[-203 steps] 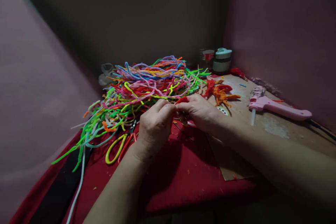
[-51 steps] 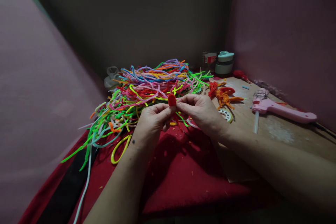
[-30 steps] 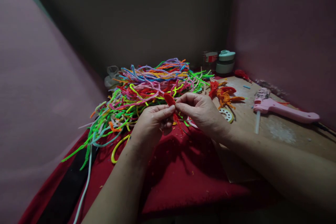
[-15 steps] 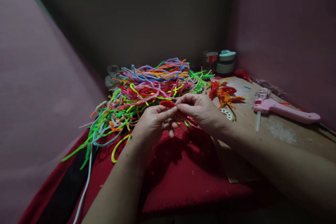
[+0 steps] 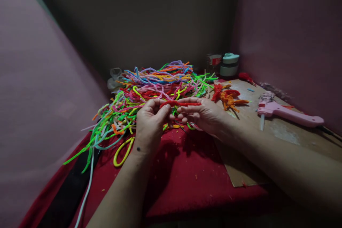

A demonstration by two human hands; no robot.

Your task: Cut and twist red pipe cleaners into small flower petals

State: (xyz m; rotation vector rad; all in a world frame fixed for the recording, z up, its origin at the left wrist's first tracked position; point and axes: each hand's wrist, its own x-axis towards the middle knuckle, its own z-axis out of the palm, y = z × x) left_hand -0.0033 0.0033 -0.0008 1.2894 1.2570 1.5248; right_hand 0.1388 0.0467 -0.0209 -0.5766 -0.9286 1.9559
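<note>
A red pipe cleaner (image 5: 179,103) stretches level between my two hands, just above the red cloth (image 5: 187,181). My left hand (image 5: 150,123) pinches its left end with curled fingers. My right hand (image 5: 203,114) grips the right end, fingers folded under it. Right behind the hands lies a big tangled heap of pipe cleaners (image 5: 157,89) in green, pink, yellow, blue and orange. Yellow-handled scissors (image 5: 123,150) lie on the cloth left of my left wrist, partly under green strands.
A pink glue gun (image 5: 288,114) rests on the brown board (image 5: 283,131) at right, its cord running off right. Orange and red bent pieces (image 5: 228,96) lie beyond my right hand. Small jars (image 5: 228,65) stand at the back corner. Walls close in left, behind and right.
The red pipe cleaner, earlier bunched upright between my fingertips, is now pulled out level. My hands have moved slightly apart and my right hand has turned palm up.
</note>
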